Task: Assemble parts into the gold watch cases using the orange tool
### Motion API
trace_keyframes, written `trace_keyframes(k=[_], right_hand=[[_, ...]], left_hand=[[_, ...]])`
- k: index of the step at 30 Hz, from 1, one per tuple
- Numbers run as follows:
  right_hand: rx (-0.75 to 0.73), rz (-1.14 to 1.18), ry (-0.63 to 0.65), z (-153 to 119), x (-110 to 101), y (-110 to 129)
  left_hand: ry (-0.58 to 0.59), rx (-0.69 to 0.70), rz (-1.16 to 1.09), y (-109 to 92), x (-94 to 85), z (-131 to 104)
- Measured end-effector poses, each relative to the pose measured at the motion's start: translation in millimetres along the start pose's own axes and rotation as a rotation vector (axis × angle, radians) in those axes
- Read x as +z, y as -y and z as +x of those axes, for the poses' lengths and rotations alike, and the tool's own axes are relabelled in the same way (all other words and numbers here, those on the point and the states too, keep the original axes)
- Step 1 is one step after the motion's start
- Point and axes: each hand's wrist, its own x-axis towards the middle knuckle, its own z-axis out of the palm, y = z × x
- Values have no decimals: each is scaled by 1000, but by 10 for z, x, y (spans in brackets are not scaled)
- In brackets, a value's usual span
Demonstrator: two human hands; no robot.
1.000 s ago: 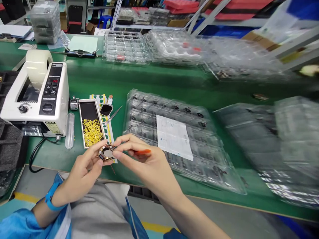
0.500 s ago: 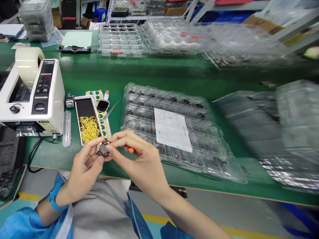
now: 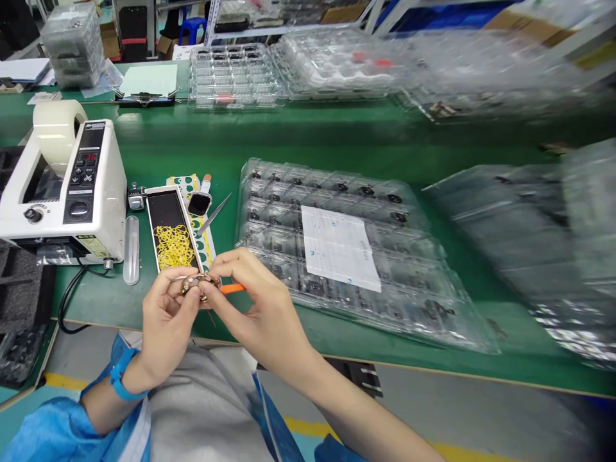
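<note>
Two hands meet over the near edge of my green table (image 3: pixel 158 147). My left hand (image 3: pixel 166 321) pinches a small round metal ring part (image 3: pixel 198 283), shiny and brownish. My right hand (image 3: pixel 257 308) closes on it too, with a thin orange stick (image 3: pixel 233 289) tucked in. Just behind lies a black tray (image 3: pixel 166 212) of yellow rubber loops (image 3: pixel 176 246).

Probably factory line (stacked part trays (image 3: pixel 337 256))

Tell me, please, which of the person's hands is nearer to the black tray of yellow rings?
The left hand. It sits just below the near end of the black tray, gripping a small round part. The right hand pinches that part from farther right, holding an orange tool.
</note>
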Motion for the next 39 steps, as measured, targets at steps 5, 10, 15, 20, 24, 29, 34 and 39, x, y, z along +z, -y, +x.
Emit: trace_keyframes(k=[5, 10, 15, 20, 24, 29, 34, 39], right_hand=[[-208, -212, 16, 34, -56, 37], [-476, -397, -208, -121, -77, 138], [-480, -447, -268, -149, -46, 90], [-467, -321, -247, -90, -13, 17], [-460, -296, -280, -111, 14, -18], [-540, -328, -231, -113, -15, -77], [-547, -358, -213, -112, -46, -85], [-540, -368, -261, -135, -22, -95]], left_hand=[[82, 161, 321, -80, -116, 66], [-26, 129, 240, -153, -134, 56], [51, -67, 18, -162, -71, -38], [74, -52, 2, -165, -17, -116], [46, 21, 41, -128, 18, -137], [23, 108, 53, -98, 50, -131], [0, 184, 152, -84, 66, -130], [-35, 227, 234, -37, 73, -147]])
